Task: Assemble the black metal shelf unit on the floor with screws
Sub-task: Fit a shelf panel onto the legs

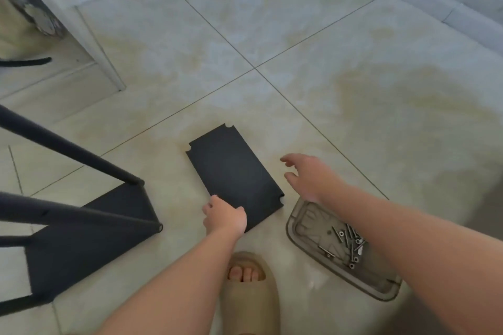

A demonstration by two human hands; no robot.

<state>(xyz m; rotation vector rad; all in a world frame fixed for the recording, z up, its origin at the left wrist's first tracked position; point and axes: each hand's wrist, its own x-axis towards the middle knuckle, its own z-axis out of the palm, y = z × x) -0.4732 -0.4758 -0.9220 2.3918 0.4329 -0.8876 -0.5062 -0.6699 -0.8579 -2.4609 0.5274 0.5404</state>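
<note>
Left hand (224,217): fingers curled, gripping black panel (234,171) at its near corner.
Right hand (307,177): fingers spread, empty, beside panel.
Screws (349,246): in clear tray (302,226).

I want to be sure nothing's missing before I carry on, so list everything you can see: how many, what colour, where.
shelf panel: one, black, flat on the floor, centre
shelf frame: one, black, partly built, left
tray: one, clear grey, on the floor, right
screws: small pile, silver, in the tray
slipper: one, beige, on a foot, bottom centre
floor: cream tiles
left hand: grips the panel's near corner
right hand: open, right of the panel
</note>
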